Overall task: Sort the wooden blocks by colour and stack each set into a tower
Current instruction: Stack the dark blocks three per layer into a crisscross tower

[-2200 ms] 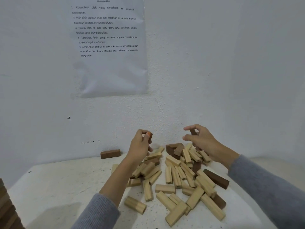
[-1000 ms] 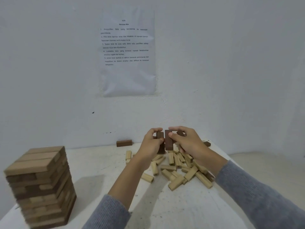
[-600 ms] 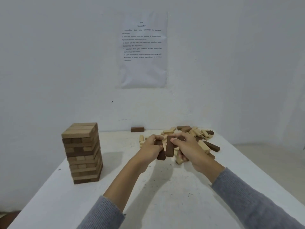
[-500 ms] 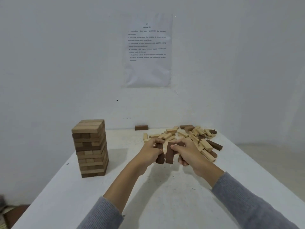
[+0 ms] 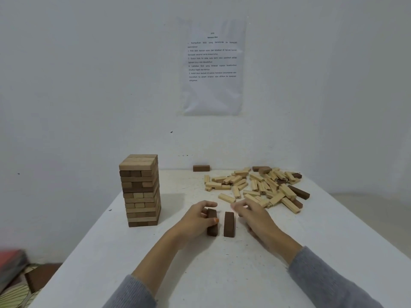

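Two dark brown blocks lie side by side on the white table (image 5: pixel 222 274) in front of me. My left hand (image 5: pixel 195 221) grips the left dark block (image 5: pixel 212 226) between thumb and fingers. The right dark block (image 5: pixel 229 224) lies free, a small gap away from my right hand (image 5: pixel 253 216), whose relaxed fingers hold nothing. A pile of loose blocks (image 5: pixel 258 185), mostly light wood with a few dark ones, lies at the back right. A tall tower of mixed brown shades (image 5: pixel 141 190) stands at the left.
A single dark block (image 5: pixel 201 168) lies by the wall at the table's far edge. A printed sheet (image 5: pixel 212 65) hangs on the wall. The table's left edge drops to the floor, where a red thing (image 5: pixel 11 261) and a patterned mat show.
Both hands came back from the pile, each with a dark block, and lowered them to the table. The right hand has let its block go; the left still grips its own.
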A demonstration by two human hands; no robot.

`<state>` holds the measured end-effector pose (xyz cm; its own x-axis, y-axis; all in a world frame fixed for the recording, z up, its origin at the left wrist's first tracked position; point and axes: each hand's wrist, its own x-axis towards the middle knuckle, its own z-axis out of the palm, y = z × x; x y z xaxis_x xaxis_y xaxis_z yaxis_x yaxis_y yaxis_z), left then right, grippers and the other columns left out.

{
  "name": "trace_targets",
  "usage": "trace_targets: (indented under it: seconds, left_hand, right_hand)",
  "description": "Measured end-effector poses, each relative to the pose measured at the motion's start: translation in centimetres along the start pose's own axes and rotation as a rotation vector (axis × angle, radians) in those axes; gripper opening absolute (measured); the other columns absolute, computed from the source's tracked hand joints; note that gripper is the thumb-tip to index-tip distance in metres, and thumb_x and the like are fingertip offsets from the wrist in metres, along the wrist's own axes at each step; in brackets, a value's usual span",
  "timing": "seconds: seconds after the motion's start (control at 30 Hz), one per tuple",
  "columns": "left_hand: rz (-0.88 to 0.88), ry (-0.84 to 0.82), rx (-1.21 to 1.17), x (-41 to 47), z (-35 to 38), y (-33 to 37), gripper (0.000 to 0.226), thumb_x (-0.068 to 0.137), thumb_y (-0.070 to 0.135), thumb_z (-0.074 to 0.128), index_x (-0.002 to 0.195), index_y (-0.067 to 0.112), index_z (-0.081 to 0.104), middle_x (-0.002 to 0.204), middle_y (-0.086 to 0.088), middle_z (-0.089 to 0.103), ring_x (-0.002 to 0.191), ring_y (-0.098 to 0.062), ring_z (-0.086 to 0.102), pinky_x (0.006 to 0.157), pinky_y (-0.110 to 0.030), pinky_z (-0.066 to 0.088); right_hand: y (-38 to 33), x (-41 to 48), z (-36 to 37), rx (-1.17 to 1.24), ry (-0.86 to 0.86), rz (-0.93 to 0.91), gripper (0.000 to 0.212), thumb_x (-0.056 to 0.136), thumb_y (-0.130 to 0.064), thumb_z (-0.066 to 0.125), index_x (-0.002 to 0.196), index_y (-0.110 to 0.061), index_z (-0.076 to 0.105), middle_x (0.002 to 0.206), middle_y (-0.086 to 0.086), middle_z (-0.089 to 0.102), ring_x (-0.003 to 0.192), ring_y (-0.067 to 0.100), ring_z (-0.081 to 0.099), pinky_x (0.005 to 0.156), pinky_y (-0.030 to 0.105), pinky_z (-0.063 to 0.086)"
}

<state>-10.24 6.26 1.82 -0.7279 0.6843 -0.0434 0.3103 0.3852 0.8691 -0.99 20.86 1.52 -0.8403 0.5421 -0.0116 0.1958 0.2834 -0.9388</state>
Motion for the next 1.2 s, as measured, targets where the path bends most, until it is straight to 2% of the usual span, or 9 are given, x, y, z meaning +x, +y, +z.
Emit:
trace_targets:
  seconds: [0.07,0.17,0.27,0.4,0.53,0.67,0.83,0.97,1.2]
  left_hand:
    - [0.023,0.009,0.131,0.1,-0.1,-0.3,0.040,0.094,0.021,0.059,0.131,0.028,0.049,0.128,-0.003,0.037,0.109,-0.012,0.045,0.092,-0.016,0.037]
    - [0.052,-0.077,0.155,0.1,-1.0,-0.7,0.042,0.095,0.026,0.056,0.136,0.030,0.044,0.136,-0.001,0.035,0.123,-0.014,0.039,0.102,-0.025,0.034]
    - [0.086,-0.250,0.176,0.1,-2.4,-1.7,0.065,0.086,0.040,0.068,0.141,0.041,0.033,0.139,0.010,0.037,0.130,-0.007,0.033,0.104,-0.025,0.033]
    - [0.169,-0.213,0.281,0.4,-2.7,-2.9,0.078,0.076,0.043,0.077,0.141,0.043,0.033,0.138,0.018,0.039,0.130,0.000,0.034,0.096,-0.015,0.034]
    - [0.208,-0.187,0.308,0.7,-2.1,-2.8,0.077,0.072,0.052,0.076,0.137,0.051,0.034,0.136,0.023,0.041,0.132,0.001,0.029,0.112,-0.030,0.023]
    - [0.232,-0.175,0.351,1.1,-1.4,-2.3,0.076,0.073,0.056,0.074,0.136,0.052,0.032,0.137,0.025,0.043,0.132,0.000,0.028,0.104,-0.030,0.012]
    - [0.273,-0.107,0.365,0.8,-0.6,-2.3,0.084,0.070,0.058,0.075,0.139,0.046,0.030,0.134,0.026,0.044,0.126,0.004,0.028,0.101,-0.026,0.015]
    - [0.277,-0.062,0.348,0.7,-0.2,-2.4,0.083,0.068,0.060,0.074,0.138,0.047,0.031,0.130,0.028,0.047,0.123,0.009,0.029,0.098,-0.025,0.018]
    - [0.260,-0.064,0.332,0.7,-0.1,-2.7,0.081,0.069,0.058,0.075,0.136,0.051,0.030,0.125,0.031,0.050,0.121,-0.003,0.034,0.099,-0.029,0.023]
  right_hand:
    - [-0.4,-0.1,-0.3,0.185,-0.050,0.071,0.022,0.098,-0.024,0.045,0.103,-0.013,0.063,0.089,0.008,0.056,0.061,0.012,0.047,0.054,0.023,0.038]
    - [0.0,0.0,-1.0,0.172,-0.067,0.067,0.033,0.099,-0.007,0.035,0.103,-0.017,0.066,0.094,0.014,0.060,0.073,0.020,0.056,0.065,0.031,0.044]
    - [0.7,0.5,-1.3,0.153,-0.035,0.065,0.023,0.096,-0.007,0.050,0.104,-0.020,0.068,0.096,0.010,0.061,0.085,0.020,0.059,0.075,0.029,0.046]
    - [1.6,0.9,-1.6,-0.038,0.050,-0.032,0.009,0.090,-0.014,0.066,0.098,-0.017,0.069,0.077,0.000,0.055,0.069,0.009,0.051,0.058,0.015,0.041]
    - [2.0,1.3,-1.6,-0.251,0.065,-0.129,0.004,0.088,-0.024,0.069,0.090,-0.020,0.068,0.091,0.003,0.064,0.078,0.008,0.054,0.063,0.018,0.042]
    - [1.9,1.9,-3.0,-0.108,-0.111,-0.086,0.018,0.090,-0.027,0.066,0.108,-0.027,0.061,0.098,0.001,0.059,0.081,0.011,0.054,0.072,0.025,0.045]
    - [3.2,2.1,-5.6,-0.073,-0.480,-0.155,0.074,0.076,-0.016,0.076,0.136,-0.044,0.043,0.133,-0.009,0.050,0.086,0.011,0.052,0.074,0.019,0.047]
    - [3.4,1.7,-5.5,-0.265,-0.445,-0.244,0.085,0.075,-0.022,0.079,0.137,-0.058,0.033,0.126,-0.023,0.051,0.085,0.010,0.050,0.073,0.020,0.048]
    - [3.1,1.0,-4.6,-0.328,-0.363,-0.329,0.079,0.071,-0.037,0.084,0.134,-0.053,0.038,0.120,-0.023,0.051,0.075,-0.007,0.045,0.066,0.007,0.040]
